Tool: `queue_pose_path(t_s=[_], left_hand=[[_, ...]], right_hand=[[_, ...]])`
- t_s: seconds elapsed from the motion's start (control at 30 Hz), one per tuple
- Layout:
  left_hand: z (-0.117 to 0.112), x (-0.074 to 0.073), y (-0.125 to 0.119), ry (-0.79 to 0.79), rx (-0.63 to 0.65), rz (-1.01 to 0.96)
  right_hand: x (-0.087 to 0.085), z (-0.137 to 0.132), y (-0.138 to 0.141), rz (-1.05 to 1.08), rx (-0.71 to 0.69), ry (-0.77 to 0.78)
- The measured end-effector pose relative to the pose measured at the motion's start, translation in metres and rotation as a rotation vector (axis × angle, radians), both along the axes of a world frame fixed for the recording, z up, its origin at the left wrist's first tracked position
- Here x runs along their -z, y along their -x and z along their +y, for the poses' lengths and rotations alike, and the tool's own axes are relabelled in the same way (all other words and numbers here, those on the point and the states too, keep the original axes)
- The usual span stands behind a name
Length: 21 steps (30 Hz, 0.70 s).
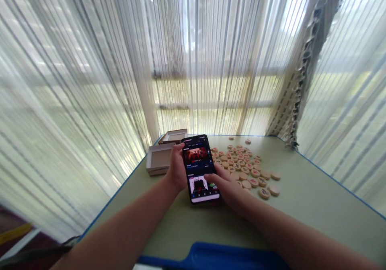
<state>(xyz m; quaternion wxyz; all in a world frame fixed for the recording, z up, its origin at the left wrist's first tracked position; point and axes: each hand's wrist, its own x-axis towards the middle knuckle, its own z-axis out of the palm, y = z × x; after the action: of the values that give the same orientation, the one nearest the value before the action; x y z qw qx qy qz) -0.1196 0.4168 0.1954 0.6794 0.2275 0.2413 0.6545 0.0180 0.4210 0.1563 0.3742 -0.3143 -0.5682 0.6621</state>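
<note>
A black smartphone point(198, 169) is held upright over the table, its lit screen showing a dark page with a red picture and a white one. My left hand point(177, 167) grips its left edge, the thumb near the upper corner and the other fingers hidden behind. On the opposite side my right hand point(227, 183) holds the lower right edge, with the thumb over the screen. Just behind and right of the phone lie many round wooden game pieces point(254, 172), some marked with red or black characters, others plain.
Two open cardboard box halves point(159, 160) sit at the table's far left. The pale green table point(319, 205) has a blue edge and a blue tray-like recess point(229, 256) at the front. Striped string curtains point(211, 61) hang before the windows, with a dark frilled strip point(304, 65) at right.
</note>
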Motion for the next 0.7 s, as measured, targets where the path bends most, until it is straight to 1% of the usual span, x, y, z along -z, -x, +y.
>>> queue_pose_path(t_s=[0.13, 0.23, 0.43, 0.7], left_hand=[[-0.0034, -0.0010, -0.0011, 0.001, -0.014, 0.024], [-0.0051, 0.0004, -0.0029, -0.019, 0.002, 0.008], [-0.0057, -0.0006, -0.0045, -0.028, -0.022, -0.024], [-0.0059, -0.0015, -0.0036, -0.052, -0.022, -0.045]], right_hand=[[0.0046, 0.0044, -0.0002, 0.002, -0.035, -0.044], [0.0063, 0.0048, -0.0001, -0.004, -0.025, -0.040], [0.0023, 0.0025, 0.0015, -0.006, -0.006, -0.024], [0.0004, -0.0002, -0.0002, -0.010, -0.013, 0.028]])
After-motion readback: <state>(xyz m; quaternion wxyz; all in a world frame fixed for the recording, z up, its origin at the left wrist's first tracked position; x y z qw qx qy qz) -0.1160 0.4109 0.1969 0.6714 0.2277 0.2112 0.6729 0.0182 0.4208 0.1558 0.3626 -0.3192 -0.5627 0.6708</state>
